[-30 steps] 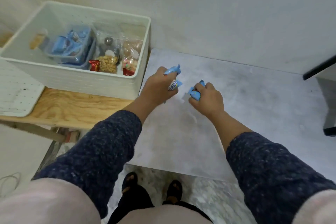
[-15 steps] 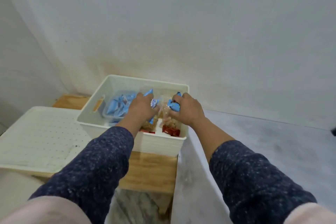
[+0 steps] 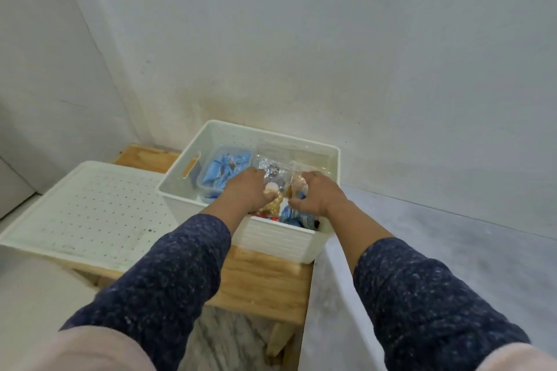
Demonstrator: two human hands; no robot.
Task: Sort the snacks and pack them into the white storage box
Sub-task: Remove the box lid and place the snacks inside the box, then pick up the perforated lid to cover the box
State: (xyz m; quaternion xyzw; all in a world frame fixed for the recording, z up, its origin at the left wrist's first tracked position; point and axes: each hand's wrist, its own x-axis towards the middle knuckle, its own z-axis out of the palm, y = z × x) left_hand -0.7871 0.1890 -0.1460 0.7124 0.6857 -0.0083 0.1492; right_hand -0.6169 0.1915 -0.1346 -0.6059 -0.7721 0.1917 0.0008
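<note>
Both hands are down inside the white storage box (image 3: 272,239) on the wooden tabletop (image 3: 265,280), left hand (image 3: 245,190) and right hand (image 3: 316,194) flanking the clear snack bags (image 3: 272,181), blue packets (image 3: 294,215) lying right under the right hand, but can't tell if either's gripping anything.

box (image 3: 272,239) on bench (image 3: 262,283), lid (image 3: 90,214) left

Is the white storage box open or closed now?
Open: the white storage box has no lid on; its perforated lid lies beside it.
</note>
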